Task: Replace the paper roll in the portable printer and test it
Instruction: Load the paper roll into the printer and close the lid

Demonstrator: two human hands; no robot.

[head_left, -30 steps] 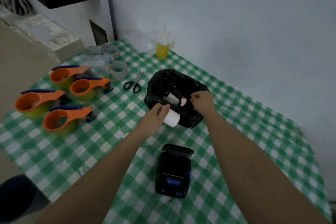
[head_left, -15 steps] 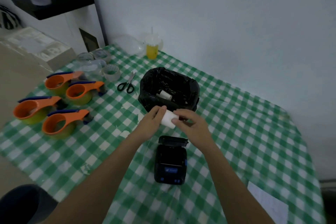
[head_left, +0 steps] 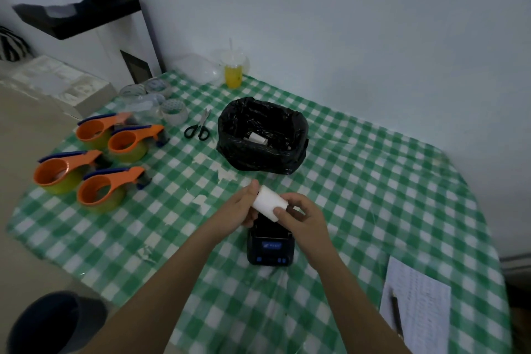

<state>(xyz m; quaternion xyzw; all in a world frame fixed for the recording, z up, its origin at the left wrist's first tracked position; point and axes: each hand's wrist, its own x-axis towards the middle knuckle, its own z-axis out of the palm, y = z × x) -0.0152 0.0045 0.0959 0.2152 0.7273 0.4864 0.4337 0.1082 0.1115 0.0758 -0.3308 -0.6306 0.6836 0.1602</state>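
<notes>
A white paper roll [head_left: 269,202] is held between both hands just above the far end of the black portable printer [head_left: 270,247], which lies on the green checked tablecloth [head_left: 373,181]. My left hand [head_left: 240,207] grips the roll's left end. My right hand [head_left: 301,214] holds its right end with thumb and fingers. The printer's blue label and front buttons show below the hands; its paper bay is hidden behind them. A black bin bag [head_left: 263,135] stands farther back with an old roll core [head_left: 256,137] inside.
Several orange tape dispensers [head_left: 94,161] sit at the left, with tape rolls [head_left: 172,110] and scissors [head_left: 199,128] behind them. A yellow drink cup [head_left: 233,72] stands by the wall. A printed sheet with a pen [head_left: 413,307] lies at the right front edge.
Both hands have come back from the bin bag toward me with the paper roll, and now hold it right over the printer. The right hand has joined the left on the roll.
</notes>
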